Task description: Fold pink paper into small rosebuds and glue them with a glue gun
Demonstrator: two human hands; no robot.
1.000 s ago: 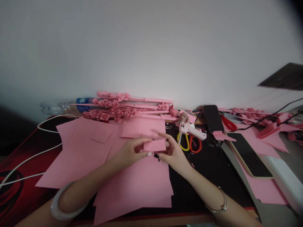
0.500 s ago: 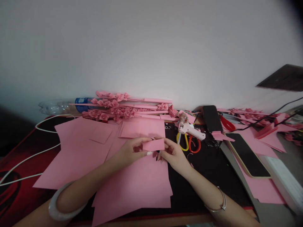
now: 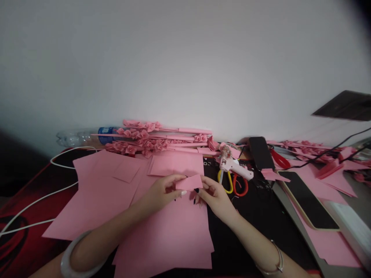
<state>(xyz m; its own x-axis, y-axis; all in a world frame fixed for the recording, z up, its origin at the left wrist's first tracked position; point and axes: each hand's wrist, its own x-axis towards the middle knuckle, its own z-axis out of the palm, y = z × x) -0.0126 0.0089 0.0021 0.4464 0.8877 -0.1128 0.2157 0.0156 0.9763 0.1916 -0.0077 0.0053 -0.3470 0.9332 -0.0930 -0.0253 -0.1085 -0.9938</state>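
A small folded piece of pink paper [image 3: 189, 182] is held up between both hands over the middle of the desk. My left hand [image 3: 166, 190] pinches its left end, thumb in front and fingers behind. At the right end, my right hand [image 3: 213, 195] grips it between thumb and fingers. The fingertips behind the paper are hidden. Beneath the hands lie large pink paper sheets [image 3: 174, 235], with a stack of smaller pink sheets [image 3: 162, 165] just beyond them.
Pink paper flowers on stems [image 3: 150, 145] lie along the wall beside a plastic bottle [image 3: 78, 138]. A glue gun [image 3: 234, 166] rests over scissors [image 3: 240, 187] on the right. Two phones, one nearer [image 3: 308, 200], and a white cable [image 3: 29, 202] flank the sheets.
The whole view has shifted, so the desk and hands appear slightly lower. The right thumb has moved up onto the front of the paper. Both hands keep their hold.
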